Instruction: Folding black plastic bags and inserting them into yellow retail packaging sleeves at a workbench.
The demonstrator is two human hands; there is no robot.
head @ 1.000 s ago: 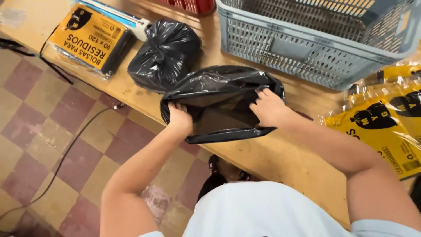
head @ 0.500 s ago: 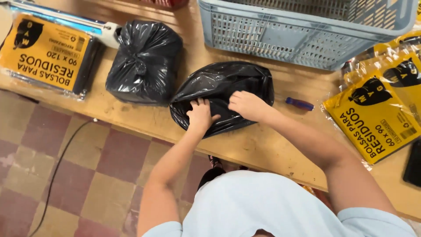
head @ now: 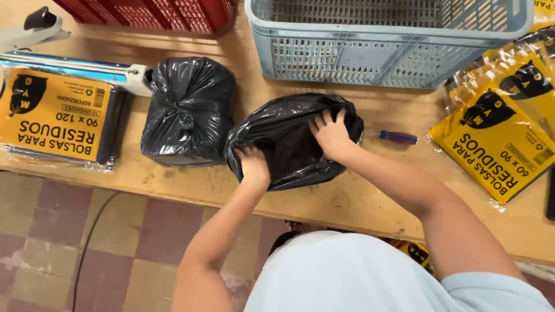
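A bundle of black plastic bags point(head: 283, 136) lies on the wooden table point(head: 370, 190) near its front edge. My left hand point(head: 252, 164) presses on the bundle's lower left part, fingers curled into the plastic. My right hand point(head: 330, 134) lies flat on its upper right part with fingers spread. A second black bag bundle point(head: 188, 110), tied up, sits just to the left, apart from my hands.
A grey-blue slotted crate point(head: 387, 37) stands behind the bundle, a red crate point(head: 150, 14) at the back left. Yellow bag packets lie at far left point(head: 55, 118) and right point(head: 500, 138). A blue-handled screwdriver point(head: 396, 137) lies right of the bundle. A sealing tool point(head: 75, 66) lies at the left.
The open flat bag has been folded in and pressed into a rounded bundle. Both hands moved from its opening onto its top.
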